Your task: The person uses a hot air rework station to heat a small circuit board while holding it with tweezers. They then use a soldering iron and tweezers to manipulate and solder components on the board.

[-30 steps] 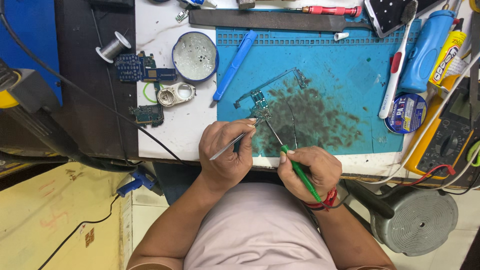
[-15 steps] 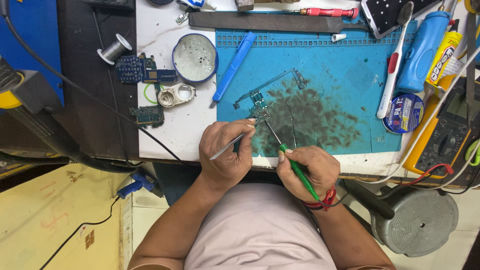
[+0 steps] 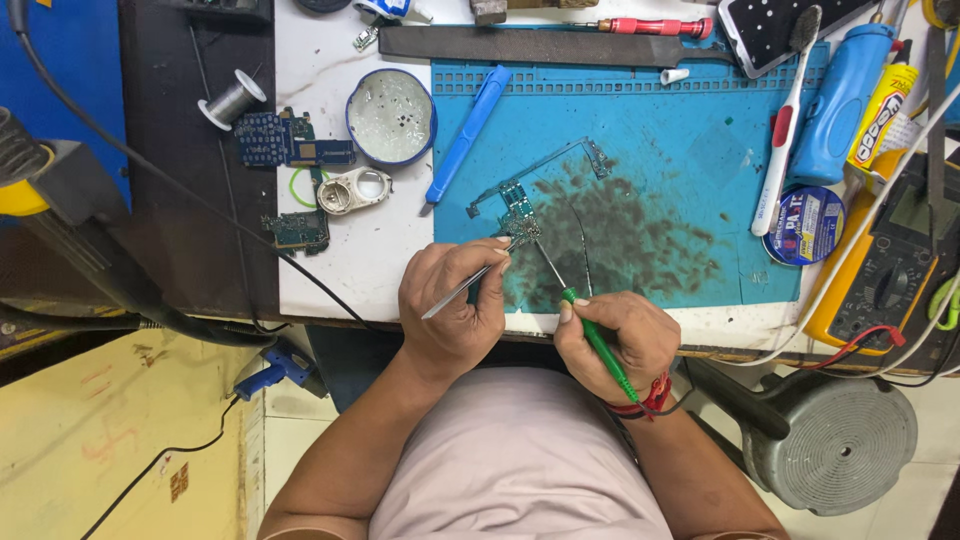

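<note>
My left hand (image 3: 455,305) grips metal tweezers (image 3: 468,283) whose tips touch a small green circuit board (image 3: 519,213) on the blue work mat (image 3: 650,140). My right hand (image 3: 615,335) holds a green-handled tool (image 3: 598,345); its thin metal tip (image 3: 548,265) points up at the same board. Both hands rest at the near edge of the white bench. A thin metal frame strip (image 3: 560,160) runs from the board toward the upper right.
On the bench lie a blue pry tool (image 3: 468,133), a round blue dish (image 3: 391,116), other circuit boards (image 3: 290,140), a solder spool (image 3: 233,98), a file (image 3: 530,45), a toothbrush (image 3: 783,130), a blue bottle (image 3: 835,105), a round tin (image 3: 805,225) and a yellow multimeter (image 3: 880,280).
</note>
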